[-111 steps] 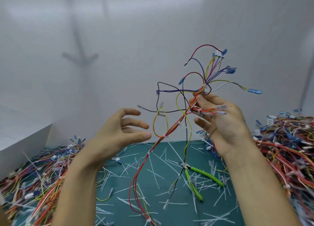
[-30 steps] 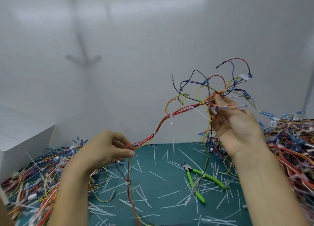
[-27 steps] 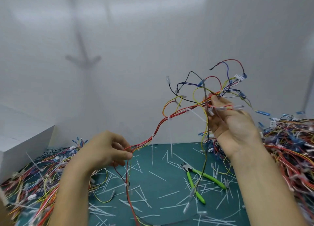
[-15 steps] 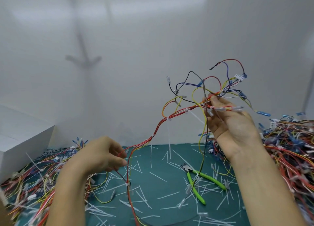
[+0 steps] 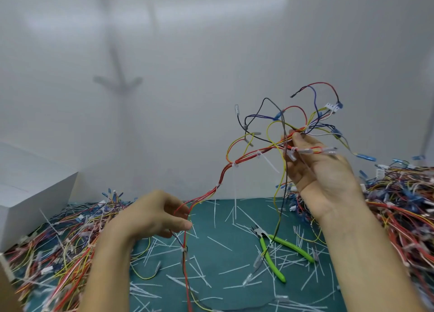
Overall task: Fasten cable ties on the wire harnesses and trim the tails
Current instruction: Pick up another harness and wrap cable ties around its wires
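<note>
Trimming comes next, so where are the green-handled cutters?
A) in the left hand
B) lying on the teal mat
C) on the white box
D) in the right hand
B: the green-handled cutters lie loose on the teal mat, handles spread.

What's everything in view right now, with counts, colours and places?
mat: one, teal, under everything
wire harness: one, red, yellow, blue and black, held up above the mat
untrimmed tie tails: at least two, white, hanging from the harness
cutters: one, green-handled, on the mat
cut tails: many, white, scattered on the mat
harness piles: two, multicoloured, left and right edges
box: one, white, far left
left hand: pinches the harness low
right hand: grips its upper end
</note>
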The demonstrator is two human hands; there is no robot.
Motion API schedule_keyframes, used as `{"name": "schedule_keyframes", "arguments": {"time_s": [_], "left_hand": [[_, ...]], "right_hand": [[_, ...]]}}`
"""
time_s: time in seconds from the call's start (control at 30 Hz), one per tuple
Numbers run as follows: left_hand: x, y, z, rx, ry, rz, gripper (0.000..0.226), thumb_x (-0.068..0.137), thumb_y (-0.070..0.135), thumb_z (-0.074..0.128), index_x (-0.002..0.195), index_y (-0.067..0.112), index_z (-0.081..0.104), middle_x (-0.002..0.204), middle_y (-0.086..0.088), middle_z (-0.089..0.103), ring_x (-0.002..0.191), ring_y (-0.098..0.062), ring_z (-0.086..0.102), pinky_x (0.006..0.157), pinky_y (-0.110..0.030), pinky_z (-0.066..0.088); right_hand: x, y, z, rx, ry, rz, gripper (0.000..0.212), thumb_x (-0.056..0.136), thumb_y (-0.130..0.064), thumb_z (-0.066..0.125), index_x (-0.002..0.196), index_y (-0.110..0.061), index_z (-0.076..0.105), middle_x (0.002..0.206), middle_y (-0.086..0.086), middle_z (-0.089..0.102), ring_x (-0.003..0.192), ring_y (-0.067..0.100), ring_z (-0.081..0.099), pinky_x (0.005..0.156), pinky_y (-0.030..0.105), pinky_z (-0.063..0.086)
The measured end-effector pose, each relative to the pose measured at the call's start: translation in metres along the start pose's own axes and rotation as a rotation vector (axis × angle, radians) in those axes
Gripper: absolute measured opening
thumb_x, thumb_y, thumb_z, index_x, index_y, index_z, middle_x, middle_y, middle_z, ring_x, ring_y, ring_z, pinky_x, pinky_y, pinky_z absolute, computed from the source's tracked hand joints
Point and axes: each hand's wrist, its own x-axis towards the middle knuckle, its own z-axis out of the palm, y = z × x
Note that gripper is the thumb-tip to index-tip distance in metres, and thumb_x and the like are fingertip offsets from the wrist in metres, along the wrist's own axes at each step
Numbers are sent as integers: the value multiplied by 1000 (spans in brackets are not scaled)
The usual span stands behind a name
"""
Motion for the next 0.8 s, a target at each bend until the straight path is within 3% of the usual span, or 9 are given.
{"name": "schedule_keyframes", "arguments": {"time_s": [0.17, 0.3, 0.4, 0.5, 0.8], "left_hand": [[12, -2, 13, 9, 6, -5, 25, 79, 14, 82, 101, 13, 71, 82, -10, 70, 68, -16, 66, 60, -24, 56], [16, -2, 18, -31, 90, -14, 11, 82, 8, 78, 88, 3, 71, 77, -15, 66, 63, -24, 67, 59, -28, 59], [14, 1, 14, -178, 221, 15, 6, 84, 1, 74, 82, -2, 68, 80, -23, 70, 67, -31, 72, 59, -31, 62], [8, 8, 9, -332, 282, 75, 6, 84, -1, 72, 80, -3, 68, 84, -27, 72, 66, -31, 74, 54, -24, 59], [-4, 22, 3, -634, 280, 194, 4, 81, 5, 72, 78, 4, 69, 80, -17, 75, 68, -27, 75, 52, -19, 55]], "right_hand": [[0, 1, 0, 1, 3, 2, 5, 92, -9, 64, 96, -11, 66, 63, -3, 70, 49, 5, 63, 43, 15, 49], [0, 0, 0, 15, 0, 0, 4, 92, -8, 63, 94, -11, 66, 64, -3, 71, 49, 5, 64, 43, 15, 49], [-1, -1, -1, 26, -7, 2, 5, 93, -7, 62, 93, -10, 66, 63, -3, 71, 49, 5, 64, 43, 15, 49], [0, -1, -1, 19, -22, 9, 6, 94, -9, 61, 97, -10, 65, 64, -5, 71, 49, 4, 63, 44, 16, 49], [-1, -3, -1, 22, 2, 12, 10, 93, -11, 62, 85, -13, 67, 61, -6, 69, 52, 5, 64, 44, 15, 49]]}}
